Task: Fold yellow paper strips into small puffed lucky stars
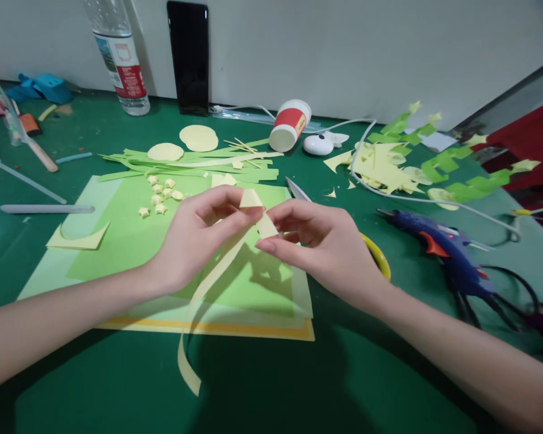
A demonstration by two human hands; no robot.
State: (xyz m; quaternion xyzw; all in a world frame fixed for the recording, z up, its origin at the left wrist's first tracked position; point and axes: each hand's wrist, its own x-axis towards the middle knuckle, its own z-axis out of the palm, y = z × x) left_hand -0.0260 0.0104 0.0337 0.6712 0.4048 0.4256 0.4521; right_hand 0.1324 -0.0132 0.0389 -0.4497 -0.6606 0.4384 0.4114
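A long pale-yellow paper strip (212, 278) is looped over at its upper end, and its long tail hangs down past the front edge of the paper sheets. My left hand (203, 232) pinches the strip at the loop. The thumb and index finger of my right hand (323, 238) grip the short end of the same strip. Beneath both hands lie stacked green sheets (117, 241) with a yellow-orange edge showing in front. Several small folded paper stars (157, 199) rest on the sheets left of my hands. Scissors (297, 190) with a yellow handle are partly hidden behind my right hand.
A blue glue gun (452, 247) lies at right, its cable trailing. Behind the sheets are green paper strips (190, 164), yellow paper circles (199, 138), a tipped paper cup (290, 125), an earbud (319, 144), a phone (189, 60) and a water bottle (125, 72). Paper scraps (380, 166) sit at right.
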